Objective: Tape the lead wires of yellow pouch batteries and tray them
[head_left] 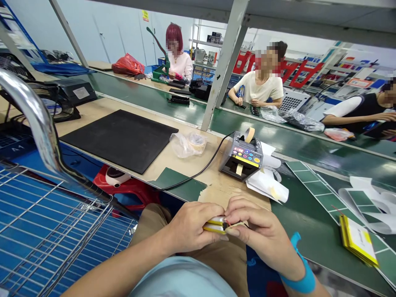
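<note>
Over my lap, my left hand (196, 225) is closed around a small battery pack (215, 225) with silvery sides and yellow edges. My right hand (255, 225) pinches at the pack's wired end, where a red wire, a dark wire and what looks like a strip of beige tape show between the fingertips. The fingers partly hide that end. Just beyond my hands stands an automatic tape dispenser (241, 159), a strip of tape sticking out of its front. To the right, a stack of similar yellow-edged batteries (359, 241) lies on the green table.
A black mat (122, 138) and a plastic bag with a tape roll (190, 144) lie on the bench. Label sheets (321, 189) spread at right. A metal post (224, 66) rises ahead. At left is a wire rack (55, 235). Several co-workers sit across the green conveyor (148, 97).
</note>
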### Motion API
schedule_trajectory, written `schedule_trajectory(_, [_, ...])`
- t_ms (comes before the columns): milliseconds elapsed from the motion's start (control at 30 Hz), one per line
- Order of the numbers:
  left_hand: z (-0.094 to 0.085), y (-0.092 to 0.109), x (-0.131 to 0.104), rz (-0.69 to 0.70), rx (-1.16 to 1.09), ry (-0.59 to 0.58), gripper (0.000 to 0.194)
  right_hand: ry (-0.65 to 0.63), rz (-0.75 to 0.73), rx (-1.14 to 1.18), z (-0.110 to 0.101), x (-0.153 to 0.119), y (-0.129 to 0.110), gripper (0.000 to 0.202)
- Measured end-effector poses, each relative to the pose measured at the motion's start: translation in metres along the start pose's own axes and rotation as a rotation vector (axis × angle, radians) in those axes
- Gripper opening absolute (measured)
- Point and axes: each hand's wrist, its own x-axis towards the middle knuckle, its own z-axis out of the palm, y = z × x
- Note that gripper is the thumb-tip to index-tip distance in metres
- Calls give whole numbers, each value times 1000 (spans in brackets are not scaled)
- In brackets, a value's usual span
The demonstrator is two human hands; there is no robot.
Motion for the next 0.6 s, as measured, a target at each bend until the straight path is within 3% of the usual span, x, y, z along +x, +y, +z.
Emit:
schedule_trajectory(133, [2, 1, 0, -27, -17, 30, 24, 86, -85, -145, 4, -2, -2, 21])
schedule_trajectory(333, [1, 2, -1, -6, -12, 25, 25, 130, -82, -217, 6, -9, -5, 29])
schedule_trajectory(600, [-1, -2, -2, 101, 66, 106, 22, 123, -291, -431, -3, -16, -16, 31])
